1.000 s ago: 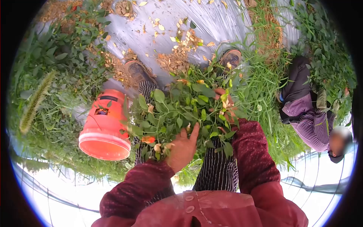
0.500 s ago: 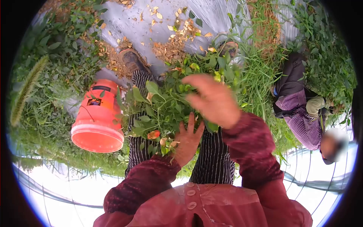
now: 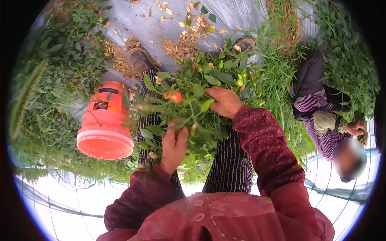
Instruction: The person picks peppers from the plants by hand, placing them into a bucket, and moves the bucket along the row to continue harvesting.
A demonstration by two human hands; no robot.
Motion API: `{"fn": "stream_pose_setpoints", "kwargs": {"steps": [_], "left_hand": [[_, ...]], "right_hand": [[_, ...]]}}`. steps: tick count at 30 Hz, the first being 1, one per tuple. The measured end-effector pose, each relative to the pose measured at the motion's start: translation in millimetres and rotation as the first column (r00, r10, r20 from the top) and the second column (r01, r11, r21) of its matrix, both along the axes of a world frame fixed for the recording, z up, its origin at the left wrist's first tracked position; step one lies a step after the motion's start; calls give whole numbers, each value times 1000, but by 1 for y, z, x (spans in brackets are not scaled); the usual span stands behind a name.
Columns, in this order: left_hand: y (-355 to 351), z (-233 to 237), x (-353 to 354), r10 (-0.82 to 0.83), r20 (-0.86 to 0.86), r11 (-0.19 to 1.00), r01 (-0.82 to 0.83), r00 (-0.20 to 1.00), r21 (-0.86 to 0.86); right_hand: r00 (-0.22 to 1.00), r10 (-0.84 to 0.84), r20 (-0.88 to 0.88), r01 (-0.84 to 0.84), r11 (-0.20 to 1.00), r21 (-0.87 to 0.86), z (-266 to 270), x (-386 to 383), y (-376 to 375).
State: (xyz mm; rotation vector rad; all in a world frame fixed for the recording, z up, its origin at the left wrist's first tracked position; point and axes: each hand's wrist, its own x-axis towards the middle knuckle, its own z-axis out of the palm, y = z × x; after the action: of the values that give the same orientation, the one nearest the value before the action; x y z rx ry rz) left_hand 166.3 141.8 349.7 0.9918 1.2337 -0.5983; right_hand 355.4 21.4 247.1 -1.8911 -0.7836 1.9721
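A leafy pepper plant (image 3: pixel 199 90) spreads between my legs, bearing green and red fruit. My left hand (image 3: pixel 173 149) is closed at the plant's near side, thumb and fingers around a stem; leaves partly cover the fingertips. Farther up, my right hand (image 3: pixel 226 102) has its fingers closed among the foliage, gripping part of the plant, though its fingertips are partly hidden. Just left of the right hand's fingers is a green pepper (image 3: pixel 206 105). An orange-red pepper (image 3: pixel 173 96) shows above my left hand. More pale green peppers (image 3: pixel 240 80) hang beyond the right hand.
An orange-red bucket (image 3: pixel 105 124) is to my left, amid low plants. Grey plastic sheeting (image 3: pixel 161 36) with dry leaves (image 3: pixel 197 34) covers the ground ahead. Tall grass (image 3: pixel 277 80) grows at right, where another person (image 3: pixel 315 102) crouches. My shoe (image 3: pixel 140 60) rests near the sheeting.
My left hand went from spread fingers to a closed grip and moved left. My right hand came down into the foliage and closed. The branches and orange-red pepper have shifted upward.
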Motion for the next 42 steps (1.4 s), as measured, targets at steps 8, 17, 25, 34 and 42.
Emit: {"fn": "stream_pose_setpoints", "kwargs": {"steps": [8,17,25,34,42], "left_hand": [[19,-23,70,-955,-96,184,814,281,551],[25,-28,87,-981,-69,79,694,183,716],[15,-36,73,-963,-63,133,663,263,736],[15,-6,71,-952,38,268,772,302,577],[65,46,134,-549,432,825,381,716,417]], "right_hand": [[996,-84,30,82,995,56,-4,-11,0],[990,-142,6,142,990,22,0,-3,9],[993,-96,61,90,991,100,11,-7,17],[983,174,55,-176,984,39,26,-20,27],[964,233,127,-246,965,93,9,3,-17]]}}
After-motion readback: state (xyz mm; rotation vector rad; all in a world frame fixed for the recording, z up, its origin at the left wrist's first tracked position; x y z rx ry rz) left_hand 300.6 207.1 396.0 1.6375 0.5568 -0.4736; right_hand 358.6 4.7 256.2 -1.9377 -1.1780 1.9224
